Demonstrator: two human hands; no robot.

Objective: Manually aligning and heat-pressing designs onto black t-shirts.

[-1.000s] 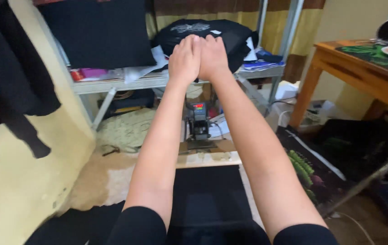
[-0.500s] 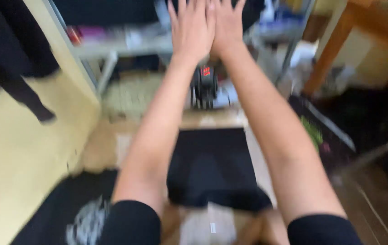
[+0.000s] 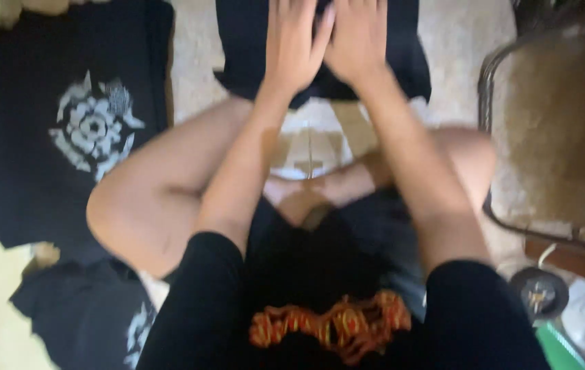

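Our left hand (image 3: pixel 297 42) and right hand (image 3: pixel 359 35) lie flat, fingers spread and gripping nothing, side by side and touching on a black garment (image 3: pixel 402 51) spread beneath them. Well left of them lies a black printed shirt (image 3: pixel 46 137).

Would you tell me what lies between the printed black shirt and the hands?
In the head view, bare pale floor separates the printed black shirt from the left hand.

Black shirts (image 3: pixel 66 130) on beige floor (image 3: pixel 463 48)
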